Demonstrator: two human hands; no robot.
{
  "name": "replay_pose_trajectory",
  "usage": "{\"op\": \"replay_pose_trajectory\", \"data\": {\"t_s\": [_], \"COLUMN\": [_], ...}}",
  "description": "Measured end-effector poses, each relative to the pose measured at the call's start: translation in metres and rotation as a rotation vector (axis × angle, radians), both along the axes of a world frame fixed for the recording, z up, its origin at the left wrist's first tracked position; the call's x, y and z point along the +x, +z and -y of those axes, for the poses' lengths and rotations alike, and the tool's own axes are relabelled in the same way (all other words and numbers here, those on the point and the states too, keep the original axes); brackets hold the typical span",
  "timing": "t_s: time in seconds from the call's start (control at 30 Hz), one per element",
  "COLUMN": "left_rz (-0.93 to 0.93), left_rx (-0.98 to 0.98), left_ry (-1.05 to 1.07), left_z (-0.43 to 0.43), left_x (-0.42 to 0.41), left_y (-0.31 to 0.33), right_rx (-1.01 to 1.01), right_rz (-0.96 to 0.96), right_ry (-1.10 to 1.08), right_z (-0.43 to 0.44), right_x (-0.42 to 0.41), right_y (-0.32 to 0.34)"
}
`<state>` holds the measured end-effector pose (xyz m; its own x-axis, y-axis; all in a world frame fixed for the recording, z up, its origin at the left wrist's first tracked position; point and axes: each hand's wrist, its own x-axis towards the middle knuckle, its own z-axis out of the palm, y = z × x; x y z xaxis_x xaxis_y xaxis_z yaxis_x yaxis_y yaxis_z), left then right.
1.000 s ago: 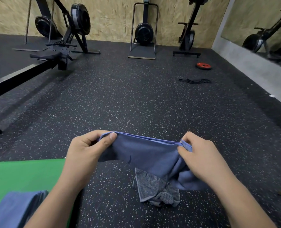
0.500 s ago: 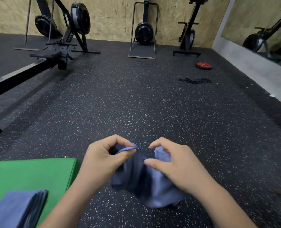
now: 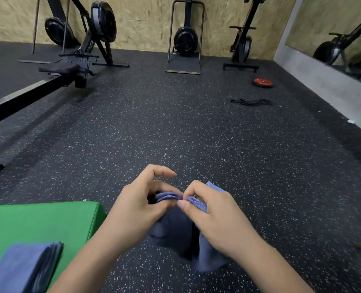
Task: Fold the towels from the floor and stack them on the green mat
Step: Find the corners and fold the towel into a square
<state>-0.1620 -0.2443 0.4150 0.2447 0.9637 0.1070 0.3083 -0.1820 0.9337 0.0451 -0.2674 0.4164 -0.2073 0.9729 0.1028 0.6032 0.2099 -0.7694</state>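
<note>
The left hand [image 3: 137, 208] and right hand [image 3: 215, 216] are now meeting, where a second ago they were stretching the towel [image 3: 175, 231] wide. Fingers are pinching its top edges together above the floor [image 3: 175, 134], so it's halved, not yet joining the stack [image 3: 21, 265] on the mat [image 3: 48, 220].

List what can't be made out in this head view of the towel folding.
- Blue towel: its fold state, covered by the left hand and right hand.
- Stack of folded towels on the green mat: count and full extent, cut off by the frame's lower-left corner.
- Any towels left on the floor: none visible; the hanging towel and arms cover the floor below.
</note>
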Motion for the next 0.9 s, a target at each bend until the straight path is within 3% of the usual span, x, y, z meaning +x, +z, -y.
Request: {"op": "replay_pose_trajectory", "data": {"t_s": [0.2,0.37,0.53,0.9], "left_rz": [0.169,0.135,0.283,0.127], "left_rx": [-0.071,-0.039,-0.159,-0.117], "left_ry": [-0.003,0.009,-0.018,0.04], "left_z": [0.0,-0.003,-0.002,-0.004], "left_x": [0.002,0.0,0.0,-0.012], "left_y": [0.002,-0.006,-0.002,0.001], "right_rx": [0.031,0.076,0.072,0.058], "right_rz": [-0.059,-0.063,-0.095,-0.026], "right_ry": [-0.01,0.0,-0.031,0.057], "right_z": [0.004,0.003,-0.001,0.0], "right_x": [-0.001,-0.004,0.001,0.002], "right_y": [0.011,0.005,0.004,0.003]}}
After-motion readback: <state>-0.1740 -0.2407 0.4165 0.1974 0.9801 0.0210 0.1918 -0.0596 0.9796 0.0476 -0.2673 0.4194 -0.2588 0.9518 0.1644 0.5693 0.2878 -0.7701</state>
